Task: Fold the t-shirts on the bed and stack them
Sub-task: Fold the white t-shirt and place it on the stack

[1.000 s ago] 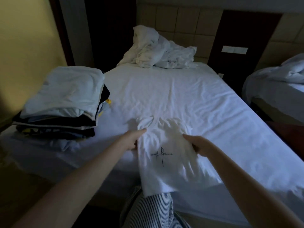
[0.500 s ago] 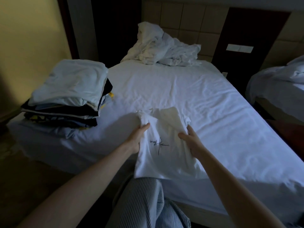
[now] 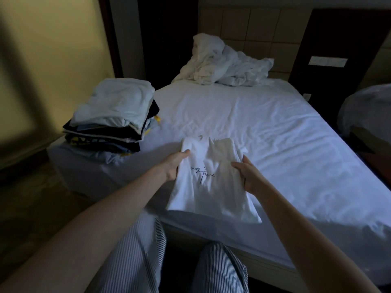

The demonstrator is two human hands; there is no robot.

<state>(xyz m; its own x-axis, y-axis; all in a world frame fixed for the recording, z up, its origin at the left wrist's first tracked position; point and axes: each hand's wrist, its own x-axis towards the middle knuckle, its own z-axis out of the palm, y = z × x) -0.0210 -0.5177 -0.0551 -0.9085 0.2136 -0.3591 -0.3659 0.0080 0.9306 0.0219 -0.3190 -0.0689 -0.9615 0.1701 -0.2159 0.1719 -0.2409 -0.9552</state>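
Note:
A white t-shirt (image 3: 208, 187) with a small dark signature print, folded lengthwise, lies at the near edge of the bed (image 3: 264, 127) with its hem hanging slightly over. My left hand (image 3: 175, 166) grips its left edge with the thumb on top. My right hand (image 3: 248, 176) grips its right edge. A stack of folded t-shirts (image 3: 112, 119), pale blue on top and dark ones below, sits on the bed's near left corner, apart from my hands.
A crumpled white heap of bedding (image 3: 224, 62) lies at the head of the bed. A second bed (image 3: 364, 111) stands to the right across a dark gap. A yellow wall (image 3: 53, 60) is on the left. My striped trousers (image 3: 169, 261) are against the bed's edge.
The white t-shirt has been drawn a little narrower and nearer between my hands, which keep hold of its sides. My view has shifted back and slightly left.

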